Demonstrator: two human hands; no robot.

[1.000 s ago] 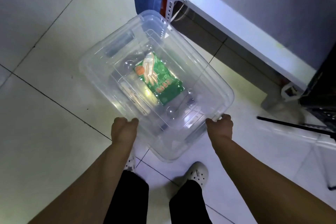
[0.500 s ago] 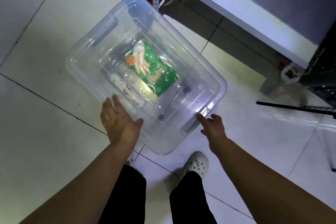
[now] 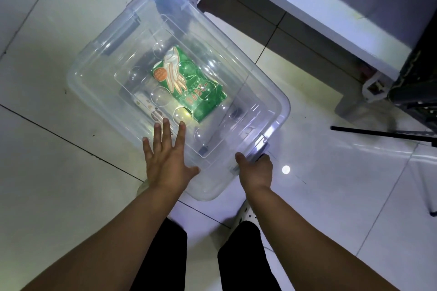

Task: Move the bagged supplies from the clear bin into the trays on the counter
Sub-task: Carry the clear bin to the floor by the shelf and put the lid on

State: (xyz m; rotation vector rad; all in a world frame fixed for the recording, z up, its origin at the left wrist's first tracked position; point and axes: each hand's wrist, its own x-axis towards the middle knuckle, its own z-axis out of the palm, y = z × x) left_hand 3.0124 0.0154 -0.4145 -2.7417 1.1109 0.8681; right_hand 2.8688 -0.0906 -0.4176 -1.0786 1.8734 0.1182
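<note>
Progress is basically nil so far: green glove bag (image 3: 189,88) lies flat inside the clear bin (image 3: 76,79) on the floor tiles (image 3: 59,172), lid (image 3: 146,19) still on, no trays in view. Bag's glossy, gloves printed on it. Our left hand (image 3: 166,162) rests on the lid, fingers straight and spread; our right hand (image 3: 255,169) curls round the grey latch (image 3: 259,147).

Closed lid (image 3: 212,82) covers clear bin (image 3: 205,194), open floor (image 3: 59,172) left, shelf (image 3: 307,7) right
</note>
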